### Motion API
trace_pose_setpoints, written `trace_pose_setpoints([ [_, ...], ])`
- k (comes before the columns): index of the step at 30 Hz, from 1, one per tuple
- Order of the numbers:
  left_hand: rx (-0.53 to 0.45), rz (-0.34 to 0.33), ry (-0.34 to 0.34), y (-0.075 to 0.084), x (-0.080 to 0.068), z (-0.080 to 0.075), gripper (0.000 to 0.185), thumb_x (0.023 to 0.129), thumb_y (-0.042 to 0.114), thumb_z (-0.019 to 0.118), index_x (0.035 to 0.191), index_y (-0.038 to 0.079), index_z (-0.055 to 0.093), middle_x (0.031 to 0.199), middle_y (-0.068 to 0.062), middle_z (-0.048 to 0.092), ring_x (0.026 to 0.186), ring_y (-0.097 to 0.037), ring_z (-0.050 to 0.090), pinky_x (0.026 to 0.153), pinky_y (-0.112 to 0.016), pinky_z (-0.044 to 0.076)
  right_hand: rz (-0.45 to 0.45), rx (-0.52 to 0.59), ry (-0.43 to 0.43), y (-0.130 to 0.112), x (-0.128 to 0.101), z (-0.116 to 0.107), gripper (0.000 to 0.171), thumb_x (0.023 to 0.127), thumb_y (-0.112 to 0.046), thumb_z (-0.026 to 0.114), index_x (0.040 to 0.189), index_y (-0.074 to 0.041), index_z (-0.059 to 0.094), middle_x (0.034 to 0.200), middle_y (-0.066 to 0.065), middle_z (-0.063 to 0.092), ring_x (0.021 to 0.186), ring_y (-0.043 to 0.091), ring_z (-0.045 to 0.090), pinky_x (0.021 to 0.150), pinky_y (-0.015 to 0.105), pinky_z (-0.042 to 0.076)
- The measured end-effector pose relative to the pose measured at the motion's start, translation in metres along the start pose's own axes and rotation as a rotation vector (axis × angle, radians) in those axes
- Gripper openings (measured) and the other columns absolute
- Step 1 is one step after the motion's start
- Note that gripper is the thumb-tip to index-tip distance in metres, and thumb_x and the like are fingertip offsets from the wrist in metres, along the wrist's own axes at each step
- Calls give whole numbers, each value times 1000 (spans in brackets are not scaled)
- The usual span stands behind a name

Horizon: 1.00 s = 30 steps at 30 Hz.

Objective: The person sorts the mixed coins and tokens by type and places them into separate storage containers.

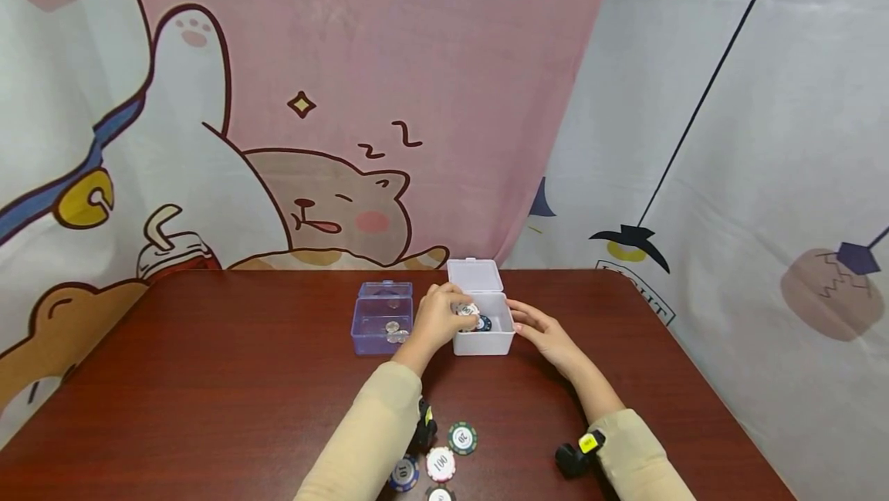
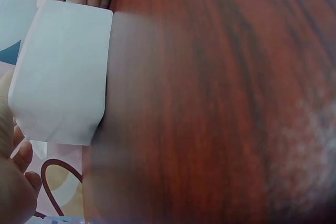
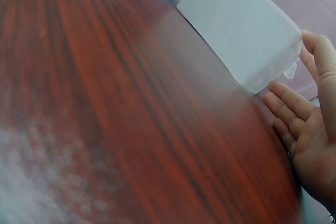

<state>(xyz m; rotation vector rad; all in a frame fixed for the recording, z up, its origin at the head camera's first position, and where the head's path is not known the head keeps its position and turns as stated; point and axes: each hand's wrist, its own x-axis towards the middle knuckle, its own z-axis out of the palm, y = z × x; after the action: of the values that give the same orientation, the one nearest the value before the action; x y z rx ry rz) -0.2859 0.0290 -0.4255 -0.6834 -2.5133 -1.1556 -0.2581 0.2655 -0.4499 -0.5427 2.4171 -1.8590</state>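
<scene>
On the table stands a small white plastic box [image 1: 484, 344] with its lid [image 1: 475, 275] raised at the back. My left hand [image 1: 439, 317] reaches over the box's left side and pinches a white poker chip [image 1: 471, 309] between thumb and fingers. A dark blue chip [image 1: 484, 323] shows just beneath it, inside the box. My right hand [image 1: 545, 337] touches the box's right wall; in the right wrist view its fingers [image 3: 287, 98] lie fairly straight along the side, with the thumb at the top edge. The left wrist view shows mainly the box's front.
Left of the white box stands a translucent purple box [image 1: 368, 339], lid raised, with several silvery coins [image 1: 393, 333] in it. Nearer me lie several poker chips: a green one [image 1: 462, 438], a red-and-white one [image 1: 441, 464], a blue one [image 1: 404, 475] and one cut off by the frame.
</scene>
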Motion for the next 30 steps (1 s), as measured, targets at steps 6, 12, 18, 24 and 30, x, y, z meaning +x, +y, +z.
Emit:
trace_pose_setpoints([
  [6,1,-30,5,0,0,0,39,71,23,84,104,5,75,97,0,65,91,-20,51,80,-39,41,20,-8,4,-10,-2,2,48,96,-3,54,142,2,42,132,30,49,121,43,46,98,55,33],
  [12,-19,-28,26,-1,-1,0,41,72,25,85,105,4,74,99,-2,65,93,-22,51,80,-39,42,15,-19,0,-9,-2,2,48,96,-3,54,142,3,41,131,31,49,121,44,46,98,55,34],
  [18,-111,-17,62,0,-2,-5,41,73,21,84,106,1,73,99,-3,66,89,-22,50,74,-32,42,25,-14,14,11,4,-2,47,97,-6,55,143,-4,44,133,26,50,123,41,45,100,58,31],
  [24,-219,4,70,6,-7,-15,42,73,18,84,108,-1,72,100,-5,66,87,-28,50,69,-29,41,12,-25,22,18,6,-3,47,96,-12,57,142,-9,46,132,21,53,122,37,48,100,55,33],
  [30,-295,39,61,13,-17,-27,45,73,18,84,111,-2,70,102,-4,66,88,-30,50,71,-34,42,-1,-16,20,19,5,-3,46,96,-9,57,141,-9,47,131,22,53,121,38,48,99,56,33],
])
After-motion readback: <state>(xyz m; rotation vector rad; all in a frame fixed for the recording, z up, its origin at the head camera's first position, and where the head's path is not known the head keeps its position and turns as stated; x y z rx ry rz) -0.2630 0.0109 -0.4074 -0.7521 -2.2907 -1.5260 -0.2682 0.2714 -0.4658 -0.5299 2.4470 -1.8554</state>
